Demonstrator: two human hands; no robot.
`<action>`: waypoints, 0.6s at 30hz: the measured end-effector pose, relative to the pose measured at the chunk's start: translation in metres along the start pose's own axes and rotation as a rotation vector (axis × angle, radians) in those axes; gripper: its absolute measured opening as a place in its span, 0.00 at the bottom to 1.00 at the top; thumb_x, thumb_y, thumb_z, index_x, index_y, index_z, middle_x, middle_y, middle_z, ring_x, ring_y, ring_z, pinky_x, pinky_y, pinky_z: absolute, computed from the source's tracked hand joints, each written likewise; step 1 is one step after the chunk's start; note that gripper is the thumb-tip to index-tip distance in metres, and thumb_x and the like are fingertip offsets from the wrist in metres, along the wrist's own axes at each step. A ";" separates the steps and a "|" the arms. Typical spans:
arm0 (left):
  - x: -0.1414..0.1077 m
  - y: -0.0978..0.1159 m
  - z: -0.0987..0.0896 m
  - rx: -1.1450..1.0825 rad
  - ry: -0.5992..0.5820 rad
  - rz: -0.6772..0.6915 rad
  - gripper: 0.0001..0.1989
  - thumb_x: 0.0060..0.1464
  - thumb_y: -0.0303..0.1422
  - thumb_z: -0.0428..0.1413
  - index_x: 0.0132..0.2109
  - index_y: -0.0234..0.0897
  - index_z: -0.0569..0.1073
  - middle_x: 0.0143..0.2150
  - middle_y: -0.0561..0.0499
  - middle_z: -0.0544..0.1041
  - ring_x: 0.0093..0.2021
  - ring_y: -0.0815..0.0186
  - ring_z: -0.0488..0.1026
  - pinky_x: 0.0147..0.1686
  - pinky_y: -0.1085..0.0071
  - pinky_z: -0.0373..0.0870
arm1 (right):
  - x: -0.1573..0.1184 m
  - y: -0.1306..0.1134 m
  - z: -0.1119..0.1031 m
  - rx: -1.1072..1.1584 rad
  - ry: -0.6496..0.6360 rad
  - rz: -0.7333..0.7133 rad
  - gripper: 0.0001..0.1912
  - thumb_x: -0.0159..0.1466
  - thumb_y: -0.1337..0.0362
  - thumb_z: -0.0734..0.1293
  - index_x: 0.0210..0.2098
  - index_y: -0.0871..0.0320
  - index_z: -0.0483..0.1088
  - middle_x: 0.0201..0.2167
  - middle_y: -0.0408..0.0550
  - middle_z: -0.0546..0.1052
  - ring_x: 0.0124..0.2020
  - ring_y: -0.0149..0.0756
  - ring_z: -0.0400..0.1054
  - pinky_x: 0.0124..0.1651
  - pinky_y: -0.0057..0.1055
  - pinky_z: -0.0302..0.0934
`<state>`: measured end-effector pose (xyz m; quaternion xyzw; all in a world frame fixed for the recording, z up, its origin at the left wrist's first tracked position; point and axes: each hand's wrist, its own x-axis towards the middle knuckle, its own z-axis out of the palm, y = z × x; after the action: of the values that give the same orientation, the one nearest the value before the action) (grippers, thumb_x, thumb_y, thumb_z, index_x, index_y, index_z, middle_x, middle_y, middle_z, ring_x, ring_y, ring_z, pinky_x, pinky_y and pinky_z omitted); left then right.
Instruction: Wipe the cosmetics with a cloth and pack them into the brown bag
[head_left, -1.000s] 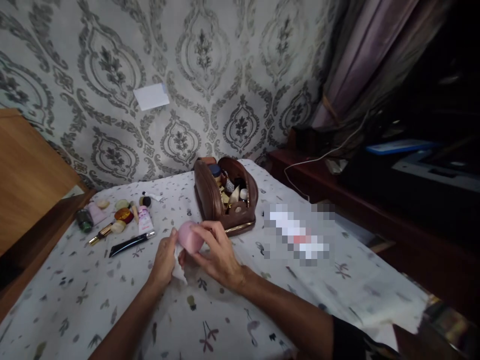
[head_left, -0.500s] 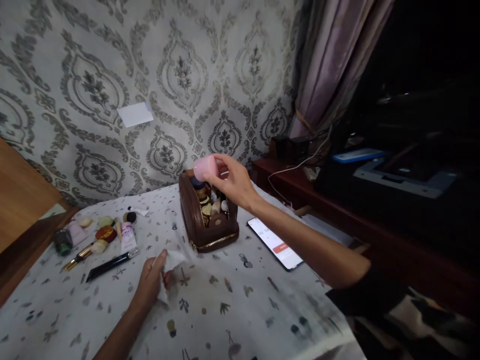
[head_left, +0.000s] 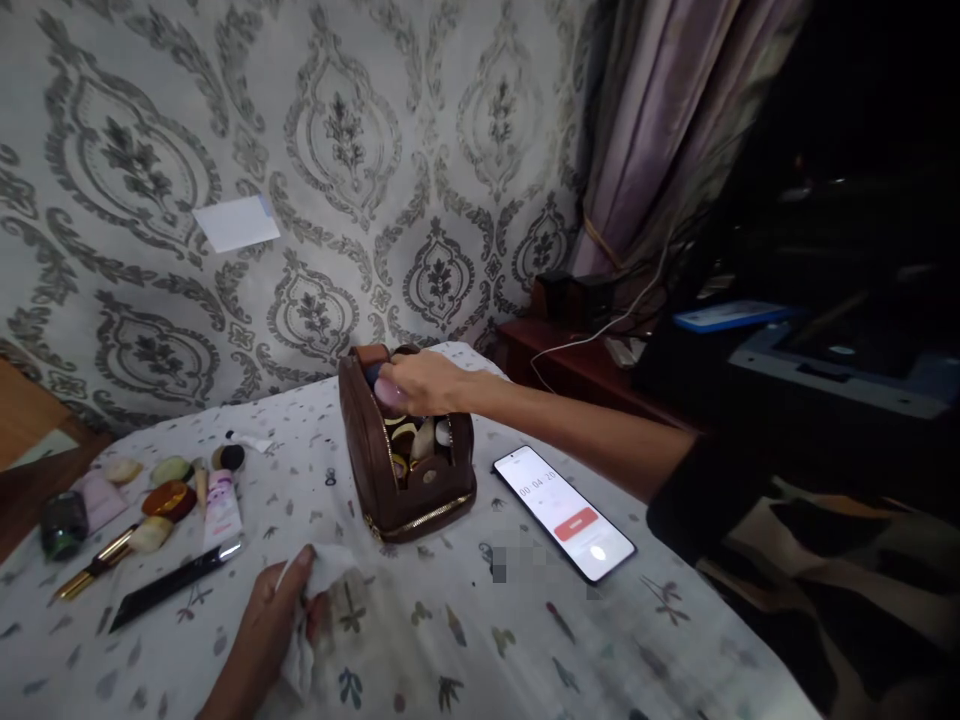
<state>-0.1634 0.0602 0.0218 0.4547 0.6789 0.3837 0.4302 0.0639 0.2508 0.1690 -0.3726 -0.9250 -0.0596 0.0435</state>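
Note:
A brown zippered bag (head_left: 405,490) stands open on the patterned cloth (head_left: 420,650), with several small items inside. At the bag's opening, my right hand (head_left: 427,382) is closed on a pink jar (head_left: 390,395), which is partly hidden by the fingers and the bag's edge. My left hand (head_left: 274,615), low in front of the bag, grips a white wipe (head_left: 322,580) between thumb and fingers.
Left on the cloth lie a black tube (head_left: 172,583), a pink-and-white tube (head_left: 223,508), an amber item (head_left: 169,500), a dark green jar (head_left: 63,525) and other cosmetics. A lit phone (head_left: 566,515) lies right of the bag. A cable (head_left: 592,335) crosses the dark red furniture (head_left: 532,340).
My right hand has lowered the pink jar from above the bag into its opening. My left hand still holds the wipe. The view has shifted slightly, showing the phone fully.

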 end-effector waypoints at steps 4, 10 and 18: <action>0.003 -0.004 -0.003 0.054 -0.075 0.067 0.36 0.53 0.62 0.46 0.12 0.39 0.66 0.13 0.52 0.64 0.20 0.66 0.63 0.29 0.70 0.63 | 0.011 -0.004 0.013 -0.124 -0.102 -0.055 0.18 0.63 0.65 0.66 0.51 0.64 0.71 0.48 0.61 0.78 0.49 0.50 0.74 0.45 0.36 0.64; 0.003 -0.005 -0.005 0.133 -0.095 0.155 0.37 0.58 0.60 0.43 0.13 0.39 0.68 0.15 0.51 0.68 0.23 0.64 0.65 0.33 0.70 0.64 | 0.016 -0.012 0.006 -0.150 -0.166 -0.068 0.18 0.63 0.69 0.66 0.52 0.64 0.71 0.51 0.62 0.77 0.53 0.49 0.73 0.49 0.36 0.65; -0.001 0.001 -0.001 0.137 -0.120 0.183 0.38 0.54 0.64 0.43 0.13 0.40 0.66 0.14 0.50 0.69 0.22 0.64 0.65 0.32 0.69 0.64 | 0.022 -0.013 0.013 -0.056 -0.141 0.006 0.24 0.64 0.72 0.64 0.60 0.66 0.61 0.51 0.63 0.77 0.54 0.49 0.73 0.50 0.37 0.67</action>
<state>-0.1639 0.0599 0.0235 0.5652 0.6323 0.3461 0.4012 0.0383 0.2587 0.1578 -0.3799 -0.9226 -0.0587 -0.0320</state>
